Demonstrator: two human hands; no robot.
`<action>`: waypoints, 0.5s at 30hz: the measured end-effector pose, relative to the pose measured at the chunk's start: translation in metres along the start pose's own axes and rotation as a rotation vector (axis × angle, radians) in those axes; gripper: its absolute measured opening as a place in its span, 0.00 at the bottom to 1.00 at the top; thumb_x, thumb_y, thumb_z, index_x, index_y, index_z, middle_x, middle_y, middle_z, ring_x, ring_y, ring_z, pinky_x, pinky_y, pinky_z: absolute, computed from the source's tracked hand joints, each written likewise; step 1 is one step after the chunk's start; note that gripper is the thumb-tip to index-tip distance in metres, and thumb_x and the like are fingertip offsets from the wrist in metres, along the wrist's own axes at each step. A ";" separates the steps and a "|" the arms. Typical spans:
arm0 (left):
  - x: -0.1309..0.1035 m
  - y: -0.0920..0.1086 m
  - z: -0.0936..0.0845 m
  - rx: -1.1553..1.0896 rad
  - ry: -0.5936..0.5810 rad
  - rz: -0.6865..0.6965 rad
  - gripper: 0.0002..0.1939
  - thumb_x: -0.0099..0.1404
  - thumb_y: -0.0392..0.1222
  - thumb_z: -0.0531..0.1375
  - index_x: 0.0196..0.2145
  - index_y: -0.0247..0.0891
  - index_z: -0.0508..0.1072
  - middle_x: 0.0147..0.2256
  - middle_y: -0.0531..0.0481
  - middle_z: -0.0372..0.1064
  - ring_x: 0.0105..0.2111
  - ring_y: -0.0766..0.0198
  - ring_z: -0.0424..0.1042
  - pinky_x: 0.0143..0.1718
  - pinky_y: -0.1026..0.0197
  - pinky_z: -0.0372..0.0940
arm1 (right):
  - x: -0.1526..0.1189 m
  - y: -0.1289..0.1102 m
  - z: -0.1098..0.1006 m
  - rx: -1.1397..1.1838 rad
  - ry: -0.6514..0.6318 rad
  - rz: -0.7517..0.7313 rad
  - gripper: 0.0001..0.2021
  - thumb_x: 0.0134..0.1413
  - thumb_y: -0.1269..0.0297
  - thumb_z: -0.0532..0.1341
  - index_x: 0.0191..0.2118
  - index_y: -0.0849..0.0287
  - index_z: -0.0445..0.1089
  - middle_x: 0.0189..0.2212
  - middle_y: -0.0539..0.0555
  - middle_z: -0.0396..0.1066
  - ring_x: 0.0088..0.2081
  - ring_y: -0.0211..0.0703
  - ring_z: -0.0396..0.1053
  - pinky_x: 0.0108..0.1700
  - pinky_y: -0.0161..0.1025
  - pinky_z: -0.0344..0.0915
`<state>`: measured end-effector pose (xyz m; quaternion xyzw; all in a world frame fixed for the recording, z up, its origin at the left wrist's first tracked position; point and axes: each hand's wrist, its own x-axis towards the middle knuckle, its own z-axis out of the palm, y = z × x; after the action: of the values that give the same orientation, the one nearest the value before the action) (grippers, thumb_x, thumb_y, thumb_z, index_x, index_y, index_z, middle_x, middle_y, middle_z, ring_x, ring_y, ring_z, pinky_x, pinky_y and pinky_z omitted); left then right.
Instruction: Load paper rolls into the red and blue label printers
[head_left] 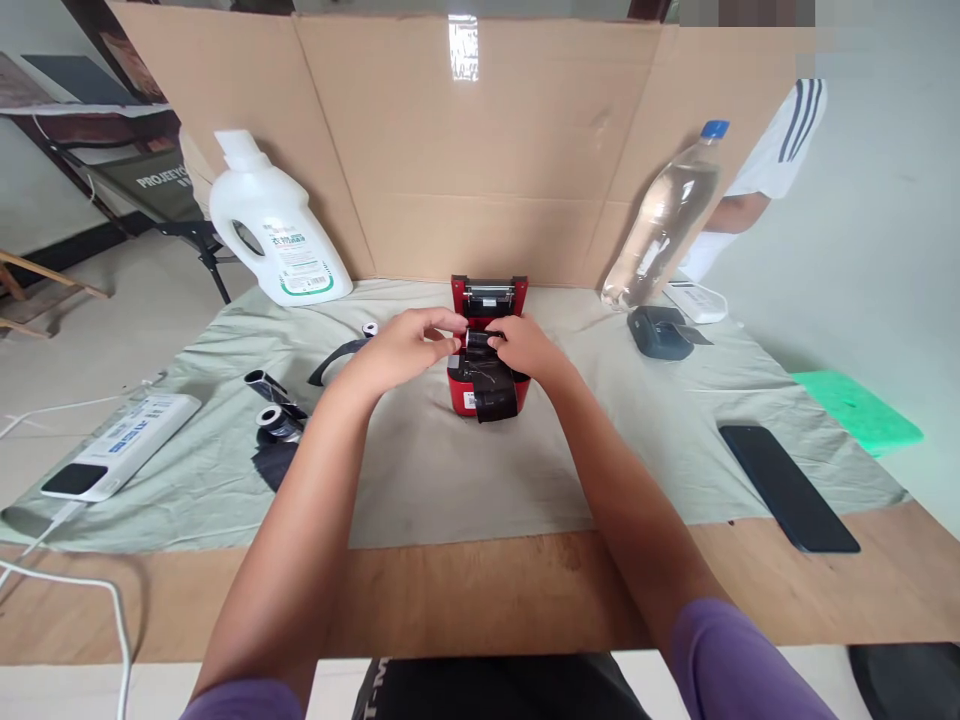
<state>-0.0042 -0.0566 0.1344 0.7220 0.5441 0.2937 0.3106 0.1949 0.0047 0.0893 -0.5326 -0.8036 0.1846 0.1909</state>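
Note:
A small red printer [463, 398] stands on the cloth in front of me with its lid [489, 295] raised. A black roll [478, 340] lies across its inside, and a dark strip [496, 393] hangs from it over the printer's front. My right hand [527, 347] has its fingertips closed on the roll's right part. On the other side, my left hand [409, 348] is at the printer's left edge, thumb and fingers apart near the roll's pale end. Whether those fingertips touch the roll, I cannot tell.
Several black rolls [279, 422] lie to the left, by a white power bank [124, 445]. A detergent bottle [281, 235] and a water bottle [664, 225] stand before a cardboard panel [480, 150]. Rightward are a dark device [660, 333] and a phone [787, 488]. A person's sleeve [799, 135] shows behind.

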 end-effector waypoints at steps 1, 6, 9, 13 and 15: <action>0.000 -0.001 0.000 0.034 -0.037 0.021 0.17 0.62 0.46 0.60 0.48 0.43 0.78 0.52 0.49 0.75 0.49 0.55 0.74 0.50 0.55 0.70 | 0.002 0.000 0.002 -0.032 -0.009 0.024 0.15 0.64 0.71 0.55 0.49 0.59 0.76 0.48 0.62 0.76 0.55 0.58 0.63 0.54 0.48 0.60; -0.002 -0.004 0.008 0.162 -0.235 0.066 0.22 0.60 0.49 0.62 0.52 0.48 0.79 0.49 0.51 0.77 0.45 0.54 0.76 0.47 0.57 0.69 | 0.006 -0.003 0.005 -0.199 0.035 0.075 0.15 0.64 0.70 0.53 0.47 0.60 0.77 0.44 0.65 0.76 0.54 0.64 0.62 0.52 0.53 0.59; -0.006 -0.001 0.015 0.250 -0.254 0.078 0.23 0.59 0.50 0.64 0.53 0.50 0.78 0.46 0.49 0.77 0.44 0.52 0.76 0.46 0.56 0.69 | 0.006 -0.004 0.007 -0.196 0.009 0.086 0.14 0.62 0.71 0.55 0.46 0.60 0.77 0.46 0.66 0.76 0.55 0.66 0.61 0.52 0.54 0.59; -0.016 0.010 0.025 0.440 -0.183 0.037 0.26 0.58 0.48 0.65 0.55 0.53 0.76 0.47 0.44 0.73 0.48 0.45 0.72 0.46 0.51 0.67 | 0.009 0.002 0.008 -0.060 0.053 0.111 0.09 0.54 0.73 0.59 0.37 0.59 0.77 0.37 0.62 0.76 0.50 0.61 0.65 0.49 0.50 0.61; -0.020 0.017 0.031 0.516 -0.180 0.066 0.24 0.57 0.45 0.65 0.53 0.50 0.77 0.45 0.43 0.73 0.49 0.43 0.70 0.48 0.48 0.65 | 0.012 0.008 0.007 0.067 0.106 0.121 0.06 0.52 0.72 0.59 0.32 0.58 0.74 0.34 0.59 0.75 0.44 0.55 0.68 0.47 0.47 0.62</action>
<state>0.0249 -0.0831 0.1261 0.8177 0.5474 0.0899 0.1537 0.1939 0.0180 0.0808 -0.5825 -0.7521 0.1942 0.2394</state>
